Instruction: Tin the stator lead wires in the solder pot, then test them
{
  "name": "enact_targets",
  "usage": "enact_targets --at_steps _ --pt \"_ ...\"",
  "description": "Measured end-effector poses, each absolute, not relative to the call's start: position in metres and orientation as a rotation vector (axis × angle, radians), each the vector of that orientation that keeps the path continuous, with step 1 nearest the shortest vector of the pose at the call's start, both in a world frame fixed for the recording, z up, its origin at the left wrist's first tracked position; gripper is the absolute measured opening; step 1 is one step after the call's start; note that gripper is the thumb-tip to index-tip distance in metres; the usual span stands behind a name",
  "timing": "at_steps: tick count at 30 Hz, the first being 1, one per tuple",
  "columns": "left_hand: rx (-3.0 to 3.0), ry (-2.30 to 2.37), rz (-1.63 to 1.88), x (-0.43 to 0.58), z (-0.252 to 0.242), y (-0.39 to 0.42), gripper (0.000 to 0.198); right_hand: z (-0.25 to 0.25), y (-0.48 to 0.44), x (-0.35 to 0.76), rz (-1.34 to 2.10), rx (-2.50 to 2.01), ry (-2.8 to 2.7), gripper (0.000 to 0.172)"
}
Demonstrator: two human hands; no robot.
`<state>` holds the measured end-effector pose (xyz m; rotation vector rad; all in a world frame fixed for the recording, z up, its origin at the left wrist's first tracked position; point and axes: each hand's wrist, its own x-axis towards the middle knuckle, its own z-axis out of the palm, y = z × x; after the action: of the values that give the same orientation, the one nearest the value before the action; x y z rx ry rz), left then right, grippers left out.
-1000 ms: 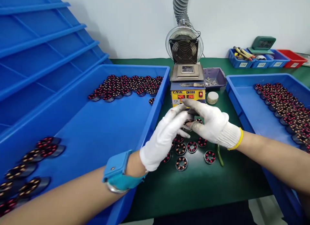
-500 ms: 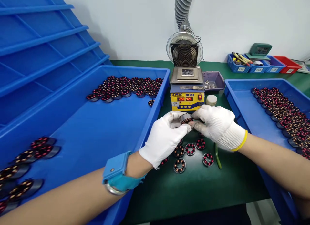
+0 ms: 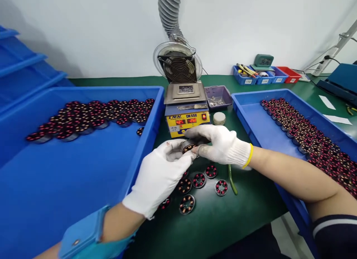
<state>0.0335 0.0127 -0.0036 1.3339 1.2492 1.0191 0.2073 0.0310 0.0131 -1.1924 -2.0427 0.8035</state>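
Both my hands wear white gloves and meet above the green mat. My left hand and my right hand pinch one small round coil part between their fingertips, just in front of the yellow heating unit. Below the hands several more round coil parts lie flat on the mat. A thin green tool lies beside them, under my right wrist. A blue strap wraps my left wrist.
A big blue tray on the left holds a row of coil parts. Another blue tray on the right holds many more. Behind the heater stand a fan with a hose, a grey dish, a white jar and small bins.
The view has swung to the right, so everything sits further left in the picture. Both hands have stayed together, gripping the coil part in front of the heater.
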Motion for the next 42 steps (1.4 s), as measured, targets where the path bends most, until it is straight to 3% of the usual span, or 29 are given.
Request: enact_targets --at_steps 4,6,15,19,26,31,37,40,42 --pt "1.422 1.244 1.007 0.04 -0.001 0.01 0.077 0.006 0.03 0.207 0.816 -1.154 -1.913 0.047" --pt "1.509 1.177 0.977 0.041 -0.004 0.01 0.081 0.0 0.033 0.208 0.855 -1.128 -1.87 0.048" --pt "1.535 1.238 0.99 0.037 -0.004 0.01 0.02 -0.004 0.031 0.208 0.769 -1.206 -1.773 0.045" --pt "1.576 1.347 0.994 0.034 0.005 0.006 0.037 0.0 0.033 0.207 0.816 -1.24 -1.695 0.041" --pt "1.369 1.2 1.145 0.028 0.002 0.014 0.046 0.005 0.031 0.201 1.161 -1.215 -1.48 0.038" --pt "1.588 1.301 1.064 0.036 -0.001 0.01 0.036 0.002 0.03 0.202 1.207 -1.211 -1.565 0.03" --pt "1.307 1.26 1.361 0.032 0.008 0.01 0.025 0.002 0.037 0.206 1.247 -1.272 -1.407 0.032" --pt "1.152 1.18 1.252 0.031 0.007 0.017 0.02 0.005 0.036 0.203 1.369 -1.295 -1.279 0.026" --pt "1.098 1.102 1.056 0.031 0.005 0.019 0.036 0.004 0.036 0.203 1.399 -1.293 -1.278 0.025"
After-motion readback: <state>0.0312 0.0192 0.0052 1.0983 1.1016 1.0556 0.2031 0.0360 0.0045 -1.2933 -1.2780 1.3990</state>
